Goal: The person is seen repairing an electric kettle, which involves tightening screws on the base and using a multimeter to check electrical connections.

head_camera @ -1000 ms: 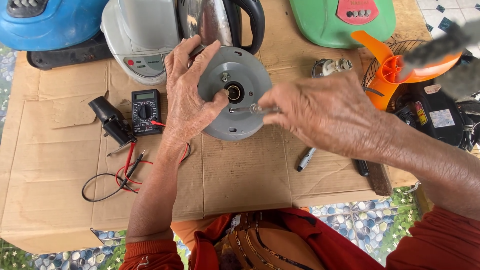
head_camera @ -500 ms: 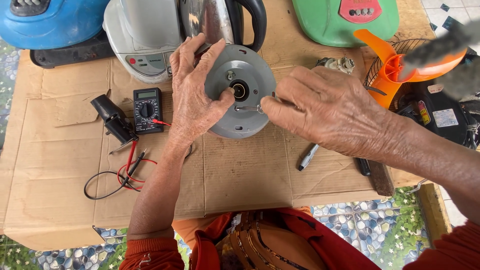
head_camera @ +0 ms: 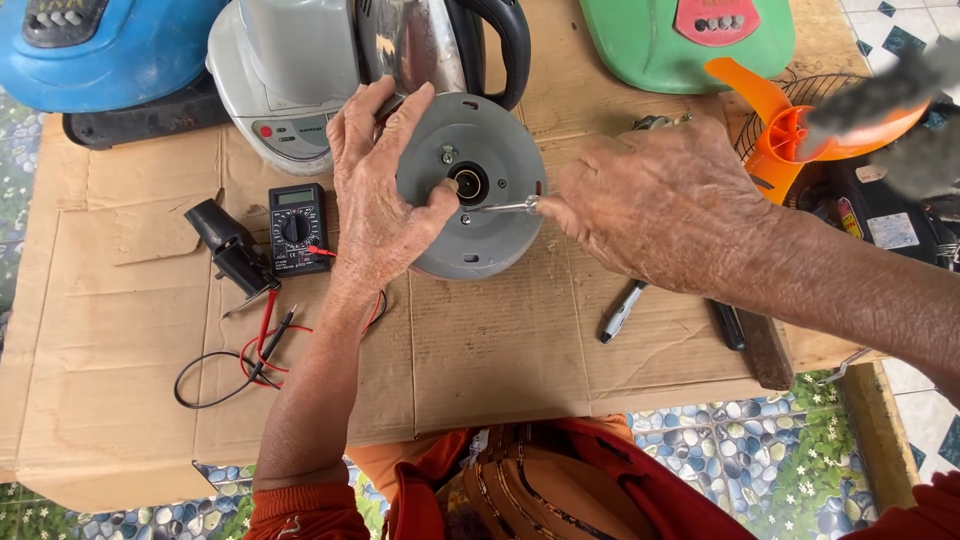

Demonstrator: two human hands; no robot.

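Since the earlier frames, the right hand point(head_camera: 655, 205) has drawn back a little, so the thin screwdriver point(head_camera: 500, 207) pinched in its closed fingers now shows, its tip near the centre hole of the grey round base point(head_camera: 490, 170). That base is tilted up above the cardboard point(head_camera: 480, 340), and the left hand point(head_camera: 380, 190) grips its rim with thumb and fingers curled around it, which suggests that work on a screw is under way.

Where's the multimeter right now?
In the head view the black multimeter lies on the cardboard just left of the left hand, below the white appliance.
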